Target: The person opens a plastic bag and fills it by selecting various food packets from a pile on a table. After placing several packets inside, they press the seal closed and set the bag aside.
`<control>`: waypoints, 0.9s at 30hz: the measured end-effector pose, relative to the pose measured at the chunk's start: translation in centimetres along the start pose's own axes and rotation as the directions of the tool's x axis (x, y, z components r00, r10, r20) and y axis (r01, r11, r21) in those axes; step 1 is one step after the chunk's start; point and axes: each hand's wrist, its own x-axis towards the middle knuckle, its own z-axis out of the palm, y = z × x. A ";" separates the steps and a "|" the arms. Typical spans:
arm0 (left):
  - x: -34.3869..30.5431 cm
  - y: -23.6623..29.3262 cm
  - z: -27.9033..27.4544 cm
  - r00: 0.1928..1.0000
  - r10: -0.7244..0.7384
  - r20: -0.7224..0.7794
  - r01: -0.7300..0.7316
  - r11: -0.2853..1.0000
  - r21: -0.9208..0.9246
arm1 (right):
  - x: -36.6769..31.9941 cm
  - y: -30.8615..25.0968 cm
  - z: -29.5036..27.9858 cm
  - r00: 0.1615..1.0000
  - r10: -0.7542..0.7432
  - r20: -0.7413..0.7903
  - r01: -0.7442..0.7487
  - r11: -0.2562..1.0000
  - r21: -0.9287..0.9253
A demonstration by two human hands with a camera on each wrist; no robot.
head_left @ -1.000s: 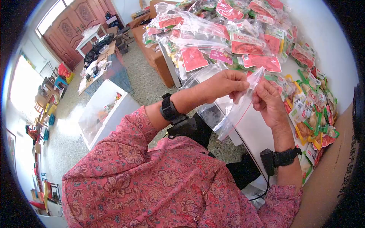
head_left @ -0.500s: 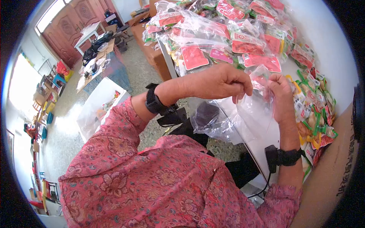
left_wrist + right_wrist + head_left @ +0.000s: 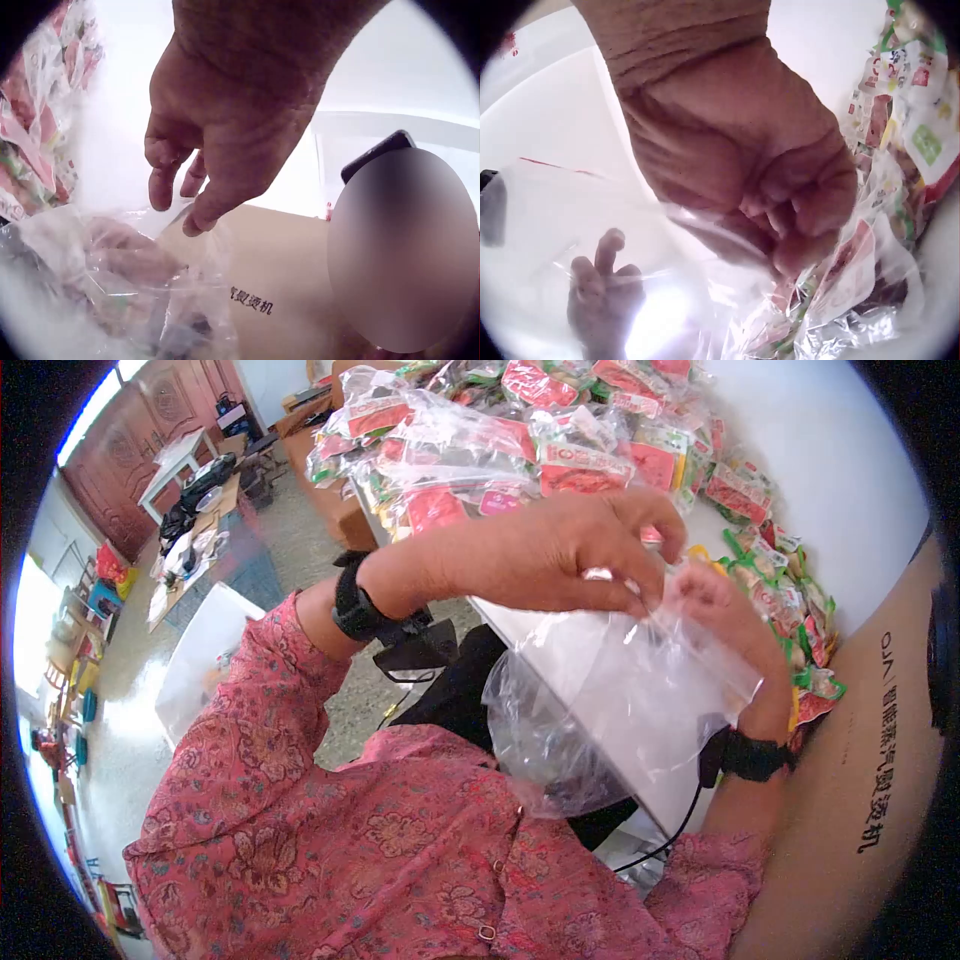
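A clear plastic bag with a red line along one edge hangs between the two hands over the table edge. My left hand reaches in from the left, its thumb and fingertips pinching the bag's upper edge. In the left wrist view that hand points downward with the film at its fingertips. My right hand is partly behind the film. The right wrist view shows its fingers curled in against the palm, gripping the bag's edge. Through the film there, the left hand shows faintly.
Beyond the hands lies a heap of red-labelled food packets. More green and yellow packets lie on the white table at the right. A cardboard box stands at the right edge; a white bin is on the floor at left.
The bag went from a narrow, flat strip to a wide, spread sheet hanging lower. The left hand has shifted along its top, and the head view has turned slightly right.
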 end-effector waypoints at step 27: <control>5.7 -10.3 13.0 0.835 0.304 0.459 -0.104 0.905 -0.412 | 4.4 7.3 5.3 0.959 0.262 -0.107 -0.225 0.935 0.274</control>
